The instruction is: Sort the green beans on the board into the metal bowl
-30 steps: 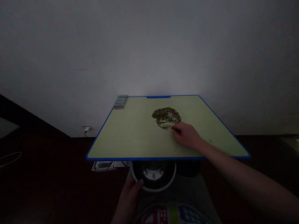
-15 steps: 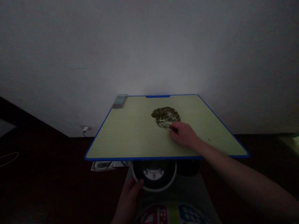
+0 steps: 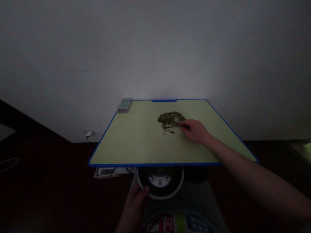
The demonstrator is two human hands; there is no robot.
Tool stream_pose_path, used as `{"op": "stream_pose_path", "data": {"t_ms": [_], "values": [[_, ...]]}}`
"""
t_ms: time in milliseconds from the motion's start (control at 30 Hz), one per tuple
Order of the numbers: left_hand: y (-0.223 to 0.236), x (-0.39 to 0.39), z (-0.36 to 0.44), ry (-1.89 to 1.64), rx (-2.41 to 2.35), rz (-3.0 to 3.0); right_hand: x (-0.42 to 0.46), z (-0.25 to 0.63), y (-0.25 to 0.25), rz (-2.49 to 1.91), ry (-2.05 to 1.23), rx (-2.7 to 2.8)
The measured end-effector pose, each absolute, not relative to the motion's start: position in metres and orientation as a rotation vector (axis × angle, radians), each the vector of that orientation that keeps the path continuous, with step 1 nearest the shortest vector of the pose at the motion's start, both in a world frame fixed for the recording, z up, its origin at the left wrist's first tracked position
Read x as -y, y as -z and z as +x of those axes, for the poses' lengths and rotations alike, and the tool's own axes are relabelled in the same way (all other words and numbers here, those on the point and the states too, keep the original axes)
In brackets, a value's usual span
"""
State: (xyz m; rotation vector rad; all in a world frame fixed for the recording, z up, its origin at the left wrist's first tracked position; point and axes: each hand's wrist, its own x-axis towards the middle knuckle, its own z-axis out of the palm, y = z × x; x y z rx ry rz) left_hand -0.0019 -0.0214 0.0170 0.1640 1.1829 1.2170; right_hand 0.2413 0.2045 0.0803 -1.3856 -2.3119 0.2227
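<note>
A loose pile of small greenish-brown grains (image 3: 171, 118) lies on the pale yellow board (image 3: 136, 139) with a blue edge. At the pile's right side, my right hand (image 3: 195, 130) is closed on a small tool with a dark handle (image 3: 186, 127). The tool's front end looks pale and thin and reaches into the grains; its exact kind is too blurred to make out. Below the board's near edge, my left hand (image 3: 136, 200) grips the left rim of a dark round bowl (image 3: 170, 191) with a white rim. A bright reflection shows inside the bowl, whose far side is under the board.
Against the wall (image 3: 155, 48) stands the board's far edge. A blurred-out item (image 3: 125, 105) lies in its far left corner. A white plug with a cord (image 3: 89, 133) is low on the wall at left. Under the board, a white box with cables (image 3: 107, 172) sits on the left.
My right hand with the tool has moved away from me and slightly right, from the pile's near edge into its right part. My left hand and the bowl stay put.
</note>
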Motion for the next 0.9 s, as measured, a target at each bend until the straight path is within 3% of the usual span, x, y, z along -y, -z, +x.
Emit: {"op": "stream_pose_path", "data": {"t_ms": [900], "values": [[-0.020,0.020,-0.006,-1.170,-1.207,0.197,-0.214,0.250,-0.073,-1.302,-0.332,2.353]]}}
